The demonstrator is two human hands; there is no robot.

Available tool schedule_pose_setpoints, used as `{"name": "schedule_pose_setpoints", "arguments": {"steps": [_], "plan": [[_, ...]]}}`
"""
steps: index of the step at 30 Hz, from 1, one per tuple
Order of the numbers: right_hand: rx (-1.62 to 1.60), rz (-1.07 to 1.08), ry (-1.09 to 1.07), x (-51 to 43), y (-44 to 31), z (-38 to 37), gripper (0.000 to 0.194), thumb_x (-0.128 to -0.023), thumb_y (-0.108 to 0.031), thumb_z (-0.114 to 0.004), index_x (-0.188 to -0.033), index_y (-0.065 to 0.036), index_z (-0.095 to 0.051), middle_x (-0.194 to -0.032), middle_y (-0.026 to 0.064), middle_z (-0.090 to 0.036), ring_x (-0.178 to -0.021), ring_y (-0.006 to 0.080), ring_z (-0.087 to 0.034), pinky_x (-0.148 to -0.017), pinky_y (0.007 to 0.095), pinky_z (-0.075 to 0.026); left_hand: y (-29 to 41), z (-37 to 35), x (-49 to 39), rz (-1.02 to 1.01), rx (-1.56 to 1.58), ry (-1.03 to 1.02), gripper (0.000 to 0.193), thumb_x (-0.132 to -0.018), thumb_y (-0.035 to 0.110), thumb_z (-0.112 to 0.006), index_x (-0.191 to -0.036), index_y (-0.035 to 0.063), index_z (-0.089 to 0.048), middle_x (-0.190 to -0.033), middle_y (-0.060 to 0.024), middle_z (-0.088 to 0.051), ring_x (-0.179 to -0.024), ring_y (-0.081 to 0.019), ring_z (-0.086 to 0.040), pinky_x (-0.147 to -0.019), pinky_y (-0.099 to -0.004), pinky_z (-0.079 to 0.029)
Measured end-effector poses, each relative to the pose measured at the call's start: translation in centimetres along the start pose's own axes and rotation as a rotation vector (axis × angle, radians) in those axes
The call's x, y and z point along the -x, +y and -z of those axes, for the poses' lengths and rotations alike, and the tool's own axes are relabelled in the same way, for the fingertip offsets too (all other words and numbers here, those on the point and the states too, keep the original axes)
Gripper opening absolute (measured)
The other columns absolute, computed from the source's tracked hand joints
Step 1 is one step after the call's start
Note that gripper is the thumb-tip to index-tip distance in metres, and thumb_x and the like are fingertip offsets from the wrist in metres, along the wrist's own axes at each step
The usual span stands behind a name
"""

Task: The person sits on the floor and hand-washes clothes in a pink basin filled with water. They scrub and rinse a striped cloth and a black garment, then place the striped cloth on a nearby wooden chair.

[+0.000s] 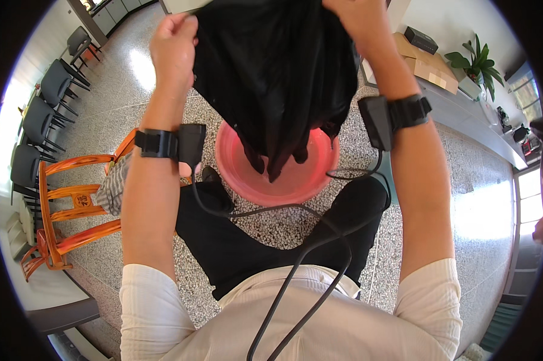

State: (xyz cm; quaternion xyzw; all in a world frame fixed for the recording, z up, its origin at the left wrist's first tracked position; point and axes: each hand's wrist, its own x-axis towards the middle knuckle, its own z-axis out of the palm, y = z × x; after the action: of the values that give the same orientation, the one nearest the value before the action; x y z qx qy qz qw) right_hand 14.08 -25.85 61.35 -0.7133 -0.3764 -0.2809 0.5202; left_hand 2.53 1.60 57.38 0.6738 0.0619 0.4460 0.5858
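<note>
A wet-looking black cloth garment is stretched up between my two hands. My left hand pinches its upper left edge between thumb and fingers. At the upper right, my right hand holds the other side, its fingertips partly cut off by the picture's top. The garment's lower ends dangle in points over a round pink plastic basin. Cloudy water lies in the basin. Whether the lowest tip touches the water I cannot tell. The basin stands on the speckled terrazzo floor between my knees.
Black cables run from devices strapped on both wrists across my lap. A wooden chair with a striped cloth stands left, before several dark chairs. On the right, a long counter bears a cardboard box and a potted plant.
</note>
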Motion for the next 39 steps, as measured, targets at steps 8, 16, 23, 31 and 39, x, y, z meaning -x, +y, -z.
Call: {"name": "schedule_pose_setpoints", "arguments": {"steps": [8, 16, 23, 31, 39], "plan": [[-0.172, -0.646, -0.262, 20.5, 12.3, -8.0, 0.030, -0.073, -0.019, -0.073, -0.095, 0.001, -0.068, -0.087, 0.0194, -0.071, -0.084, 0.0313, -0.069, -0.078, 0.0399, -0.053, -15.8, 1.0, 11.2, 0.332, -0.217, -0.214, 0.018, -0.091, 0.017, -0.065, -0.098, 0.0007, -0.067, -0.088, -0.0034, -0.067, -0.082, -0.0113, -0.058, -0.075, -0.0286, -0.048], [0.435, -1.072, -0.967, 39.6, 15.4, -8.8, 0.035, -0.076, -0.020, -0.070, -0.108, -0.005, -0.067, -0.113, 0.0217, -0.068, -0.110, 0.0409, -0.064, -0.092, 0.0468, -0.052, -25.9, 3.1, 25.2, 0.596, -0.602, -0.488, 0.019, -0.087, 0.019, -0.064, -0.088, -0.0003, -0.065, -0.086, -0.0196, -0.068, -0.088, -0.0367, -0.067, -0.080, -0.0443, -0.051], [0.145, -1.444, -0.861, 38.2, 14.6, -7.9, 0.023, -0.083, -0.011, -0.063, -0.104, -0.003, -0.063, -0.089, 0.0214, -0.069, -0.073, 0.0361, -0.072, -0.059, 0.0443, -0.058, -26.3, 4.4, 28.1, 0.827, -0.668, -0.620, 0.017, -0.091, 0.018, -0.060, -0.089, 0.0007, -0.060, -0.081, -0.0181, -0.067, -0.074, -0.0333, -0.069, -0.068, -0.0445, -0.054], [-0.128, -0.734, -0.449, 19.0, 11.1, -9.3, 0.020, -0.086, -0.021, -0.064, -0.084, -0.002, -0.059, -0.075, 0.0139, -0.068, -0.070, 0.0252, -0.067, -0.067, 0.0394, -0.052, -13.8, 0.6, 10.6, 0.544, -0.042, -0.226, 0.021, -0.100, 0.021, -0.057, -0.107, 0.0015, -0.058, -0.097, -0.0090, -0.064, -0.080, -0.0211, -0.069, -0.073, -0.0321, -0.058], [-0.592, -0.144, 0.038, -2.2, 2.0, -2.4, 0.018, -0.087, -0.018, -0.068, -0.090, 0.000, -0.066, -0.074, 0.0069, -0.069, -0.070, 0.0158, -0.068, -0.065, 0.0298, -0.054, 0.2, -1.3, -1.0, 0.139, 0.193, -0.190, 0.020, -0.098, 0.012, -0.059, -0.108, -0.0042, -0.059, -0.096, -0.0124, -0.064, -0.082, -0.0247, -0.071, -0.077, -0.0371, -0.061]]}}
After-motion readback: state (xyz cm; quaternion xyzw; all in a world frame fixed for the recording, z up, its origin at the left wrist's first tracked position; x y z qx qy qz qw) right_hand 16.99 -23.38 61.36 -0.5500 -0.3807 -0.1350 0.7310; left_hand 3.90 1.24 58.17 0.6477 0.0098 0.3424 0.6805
